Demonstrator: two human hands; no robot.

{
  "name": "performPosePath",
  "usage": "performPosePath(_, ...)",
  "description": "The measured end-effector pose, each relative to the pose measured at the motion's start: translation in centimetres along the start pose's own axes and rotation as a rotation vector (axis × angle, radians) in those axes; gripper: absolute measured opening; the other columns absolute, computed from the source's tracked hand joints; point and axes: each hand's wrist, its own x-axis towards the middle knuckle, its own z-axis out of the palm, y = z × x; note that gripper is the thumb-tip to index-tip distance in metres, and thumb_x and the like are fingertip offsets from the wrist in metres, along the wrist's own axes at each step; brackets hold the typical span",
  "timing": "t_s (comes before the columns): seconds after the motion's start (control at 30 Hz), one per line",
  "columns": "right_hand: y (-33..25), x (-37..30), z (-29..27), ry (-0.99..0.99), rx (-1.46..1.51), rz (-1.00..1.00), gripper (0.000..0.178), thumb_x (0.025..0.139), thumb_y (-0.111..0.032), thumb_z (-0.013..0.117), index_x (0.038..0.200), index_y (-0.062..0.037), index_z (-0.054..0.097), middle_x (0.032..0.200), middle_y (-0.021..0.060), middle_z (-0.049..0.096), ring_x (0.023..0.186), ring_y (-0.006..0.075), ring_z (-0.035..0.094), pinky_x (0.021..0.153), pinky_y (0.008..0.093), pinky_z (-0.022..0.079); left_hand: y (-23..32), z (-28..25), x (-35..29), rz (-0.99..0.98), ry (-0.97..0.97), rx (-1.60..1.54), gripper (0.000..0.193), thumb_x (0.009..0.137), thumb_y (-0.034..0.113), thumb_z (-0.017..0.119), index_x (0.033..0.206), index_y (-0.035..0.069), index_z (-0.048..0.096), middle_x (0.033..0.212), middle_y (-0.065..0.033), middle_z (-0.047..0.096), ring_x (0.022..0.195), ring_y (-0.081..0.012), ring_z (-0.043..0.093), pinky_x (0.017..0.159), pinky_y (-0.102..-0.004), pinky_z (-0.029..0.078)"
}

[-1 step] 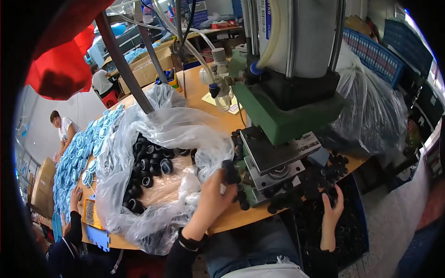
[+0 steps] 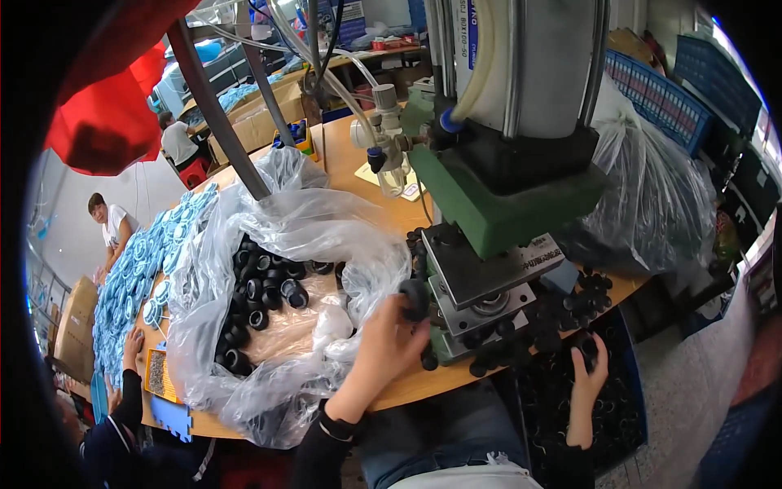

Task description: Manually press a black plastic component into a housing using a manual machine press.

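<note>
My left hand (image 2: 384, 350) is closed on a black round rubber part (image 2: 414, 300), held up at the left side of a green press (image 2: 509, 196). Over the dark crate at the table edge, my right hand (image 2: 588, 376) curls its thumb and fingers around another black ring-like part (image 2: 586, 345). The press's lower metal die (image 2: 489, 306) has a round seat, under a dark upper plate (image 2: 493, 265). Loose black parts (image 2: 562, 314) are heaped around the die. To the left, a clear plastic bag (image 2: 195, 326) lies open with black cup-shaped parts (image 2: 269, 285) inside.
Below the table edge stands a crate (image 2: 639, 383) of black pieces. A tied plastic bag (image 2: 652, 179) sits behind the press on the right. At far left lie light blue pieces (image 2: 130, 277) and a yellow tray (image 2: 163, 375), near a co-worker's hand (image 2: 133, 346). Another person sits beyond.
My left hand has shifted slightly right towards the press with its rubber part. My right hand has moved a little right and down, away from the heap and over the crate.
</note>
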Motion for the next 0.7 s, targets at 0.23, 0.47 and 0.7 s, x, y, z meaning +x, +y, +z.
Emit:
performPosePath(0.23, 9.9, -3.6, -9.4, 0.054, -0.266, 0.267, 0.053, 0.08, -0.023, 0.071, 0.124, -0.0015, 0.05, 0.119, 0.0157, 0.054, 0.103, 0.0241, 0.054, 0.085, 0.0329, 0.045, 2.0, 3.5, 0.9, 0.081, -0.051, -0.03, 0.029, 0.079, 0.009, 0.068, 0.1, -0.002, 0.052, 0.103, -0.0141, 0.046, 0.07, -0.0199, 0.053, 0.062, -0.0296, 0.047)
performPosePath(0.47, 15.7, -5.3, -9.4, 0.023, -0.456, 0.324, 0.06, 0.072, -0.026, 0.076, 0.119, 0.0026, 0.052, 0.066, 0.0021, 0.051, 0.051, 0.0086, 0.037, 0.049, 0.0261, 0.034, 3.7, 5.5, 1.6, 0.163, 0.063, 0.038, 0.043, 0.074, 0.01, 0.073, 0.109, 0.001, 0.051, 0.111, -0.0159, 0.044, 0.074, -0.0231, 0.053, 0.062, -0.03, 0.047)
performPosePath(0.7, 16.1, -5.7, -8.3, -0.068, -0.505, 0.361, 0.061, 0.071, -0.027, 0.076, 0.118, 0.0046, 0.053, 0.093, 0.0157, 0.061, 0.078, 0.0203, 0.055, 0.069, 0.0308, 0.043, 3.4, 6.1, 0.7, -0.106, 0.116, -0.144, 0.056, 0.068, 0.011, 0.078, 0.112, 0.0, 0.047, 0.096, -0.014, 0.059, 0.079, -0.0264, 0.06, 0.067, -0.0302, 0.048)
